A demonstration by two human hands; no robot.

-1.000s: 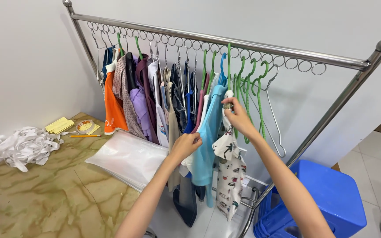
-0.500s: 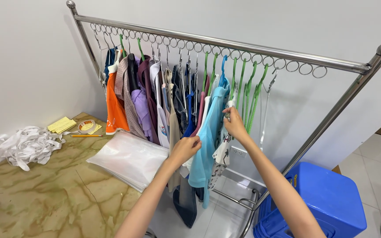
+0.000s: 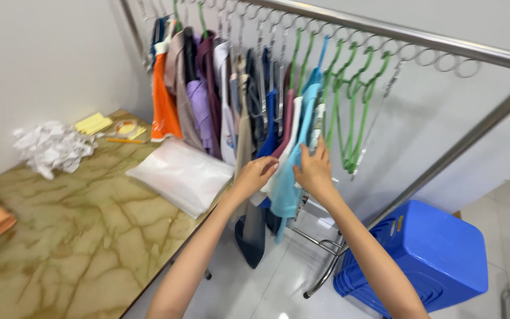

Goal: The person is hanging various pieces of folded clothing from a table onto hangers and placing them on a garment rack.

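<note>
Here: two hands, left hand [image 3: 259, 173] and right hand [image 3: 313, 171], both grasping one light-blue garment [image 3: 293, 171]; four empty green hangers [image 3: 355, 112] beside; one clear bag [image 3: 179, 175] on surface [image 3: 78, 236].

Flat clear plastic pkg [image 3: 181, 174] on marbled table [image 3: 78, 236], nr rack.

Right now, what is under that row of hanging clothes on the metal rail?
Below the hanging clothes lie the rack's chrome base bars on pale floor, with a blue plastic stool beside them. The light blue garment and both hands cover the rest.
</note>
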